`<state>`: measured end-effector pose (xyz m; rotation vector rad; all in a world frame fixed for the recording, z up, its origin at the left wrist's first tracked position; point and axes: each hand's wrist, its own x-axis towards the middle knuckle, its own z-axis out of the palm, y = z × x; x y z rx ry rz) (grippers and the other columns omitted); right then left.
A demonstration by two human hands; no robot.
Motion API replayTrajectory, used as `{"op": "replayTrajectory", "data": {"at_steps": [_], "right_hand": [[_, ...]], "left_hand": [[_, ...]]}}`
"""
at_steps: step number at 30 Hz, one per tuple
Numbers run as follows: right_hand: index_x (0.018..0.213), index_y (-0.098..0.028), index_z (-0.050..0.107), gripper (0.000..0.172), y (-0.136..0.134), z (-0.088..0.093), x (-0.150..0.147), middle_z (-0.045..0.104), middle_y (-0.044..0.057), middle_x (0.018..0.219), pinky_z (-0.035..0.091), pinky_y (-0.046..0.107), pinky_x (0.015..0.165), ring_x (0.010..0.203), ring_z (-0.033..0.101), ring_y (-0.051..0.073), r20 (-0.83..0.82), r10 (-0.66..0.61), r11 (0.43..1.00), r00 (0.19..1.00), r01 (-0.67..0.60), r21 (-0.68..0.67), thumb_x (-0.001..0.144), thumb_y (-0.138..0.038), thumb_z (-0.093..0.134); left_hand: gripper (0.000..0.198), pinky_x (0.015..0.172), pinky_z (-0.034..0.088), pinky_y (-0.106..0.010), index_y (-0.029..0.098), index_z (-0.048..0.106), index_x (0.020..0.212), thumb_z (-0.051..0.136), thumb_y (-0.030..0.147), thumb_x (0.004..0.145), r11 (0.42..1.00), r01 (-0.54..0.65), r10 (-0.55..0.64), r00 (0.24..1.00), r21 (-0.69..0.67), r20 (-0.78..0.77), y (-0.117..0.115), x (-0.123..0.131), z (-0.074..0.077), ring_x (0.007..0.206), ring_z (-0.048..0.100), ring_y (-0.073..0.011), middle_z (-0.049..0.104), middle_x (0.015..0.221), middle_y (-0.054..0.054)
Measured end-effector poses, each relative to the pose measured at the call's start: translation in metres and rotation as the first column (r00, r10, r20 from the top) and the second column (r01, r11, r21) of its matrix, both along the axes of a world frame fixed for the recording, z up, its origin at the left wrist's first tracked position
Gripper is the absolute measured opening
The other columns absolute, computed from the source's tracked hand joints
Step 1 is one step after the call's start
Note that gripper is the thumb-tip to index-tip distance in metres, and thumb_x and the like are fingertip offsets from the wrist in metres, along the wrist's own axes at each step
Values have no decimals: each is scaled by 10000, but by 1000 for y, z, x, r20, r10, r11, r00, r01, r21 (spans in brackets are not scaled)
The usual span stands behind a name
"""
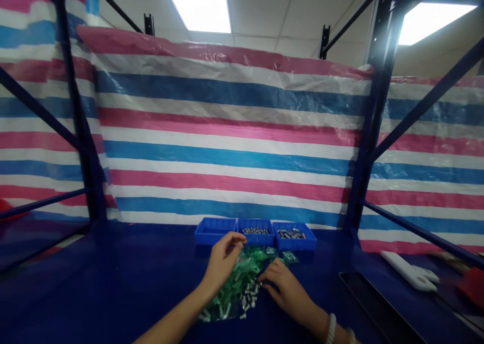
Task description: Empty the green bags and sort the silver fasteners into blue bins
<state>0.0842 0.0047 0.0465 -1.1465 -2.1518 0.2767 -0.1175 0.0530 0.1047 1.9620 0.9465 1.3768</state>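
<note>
My left hand [224,257] is raised over a pile of small green plastic bags [247,266], just in front of the blue bins. Its fingers curl toward the thumb, and anything between them is too small to make out. Lower and to the right, my right hand [283,286] has its fingers bent together at the edge of a heap of small silvery metal pieces [249,293]. What its fingertips pinch, if anything, I cannot make out. The metal pieces lie loose beside the green bags on the dark blue tabletop [151,278].
Three blue bins stand in a row behind the pile: an empty left bin [215,239], a middle bin [257,239] and a right bin [297,244], both with small metal parts. A dark phone-like slab [378,303] and a white device [408,271] lie right. Blue posts [365,167] frame the shelf.
</note>
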Motion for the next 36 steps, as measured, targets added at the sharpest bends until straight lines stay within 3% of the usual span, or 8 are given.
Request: {"op": "replayTrajectory", "data": {"at_steps": [6, 11, 16, 20, 26, 32, 36], "right_hand": [[832, -223, 671, 249, 4, -1, 7, 674, 30, 802, 479, 324, 759, 844, 589, 219, -59, -8, 999, 998, 11, 53, 780, -29, 524], [843, -218, 679, 109, 1, 4, 8, 678, 46, 801, 489, 309, 720, 792, 621, 209, -242, -16, 996, 970, 38, 84, 828, -157, 589], [837, -207, 674, 76, -6, 9, 1, 665, 43, 793, 462, 291, 711, 778, 612, 198, -329, 5, 996, 944, 23, 83, 844, -204, 599], [807, -188, 653, 95, -11, 10, -5, 628, 37, 756, 433, 281, 661, 726, 581, 186, -357, -24, 998, 934, 41, 41, 852, -243, 589], [836, -179, 618, 156, -15, 10, -9, 600, 20, 751, 422, 278, 664, 705, 541, 174, -441, -64, 995, 895, 27, -91, 886, -312, 552], [836, -181, 612, 240, -18, 12, -12, 619, 25, 795, 439, 273, 703, 770, 579, 185, -519, 0, 984, 855, -92, -151, 925, -367, 489], [897, -180, 650, 236, -13, 10, -10, 630, 24, 791, 417, 272, 671, 720, 564, 176, -478, -5, 991, 878, -60, -121, 909, -365, 505]], "left_hand": [[170, 705, 499, -308, 176, 642, 878, 483, 176, 817, 994, 66, -63, 997, -84, 38, -15, 4, -12, 791, 663, -205, 703, 831, -51], [383, 720, 483, -297, 192, 630, 906, 418, -19, 666, 988, 122, -122, 992, -89, 6, -24, 8, -29, 765, 653, -178, 679, 823, -19], [550, 620, 478, -242, 201, 570, 981, 405, -94, 548, 966, 207, -209, 978, -154, 3, -31, 17, -46, 696, 646, -140, 645, 893, -17], [473, 553, 446, -204, 183, 540, 960, 499, -71, 564, 929, 285, -275, 959, -237, 75, -39, 26, -46, 654, 634, -120, 611, 898, -18], [150, 524, 425, -202, 165, 536, 793, 634, 116, 691, 917, 231, -179, 967, -325, 182, -41, 37, -38, 573, 589, -110, 597, 674, 17], [86, 671, 534, -263, 164, 645, 825, 652, 151, 740, 990, 90, -74, 987, -105, 142, -43, 33, -28, 710, 655, -164, 679, 752, -26], [114, 670, 568, -263, 153, 678, 891, 592, 164, 816, 986, -20, 22, 1000, 164, -12, -12, 36, -13, 723, 681, -171, 709, 795, -54]]}}
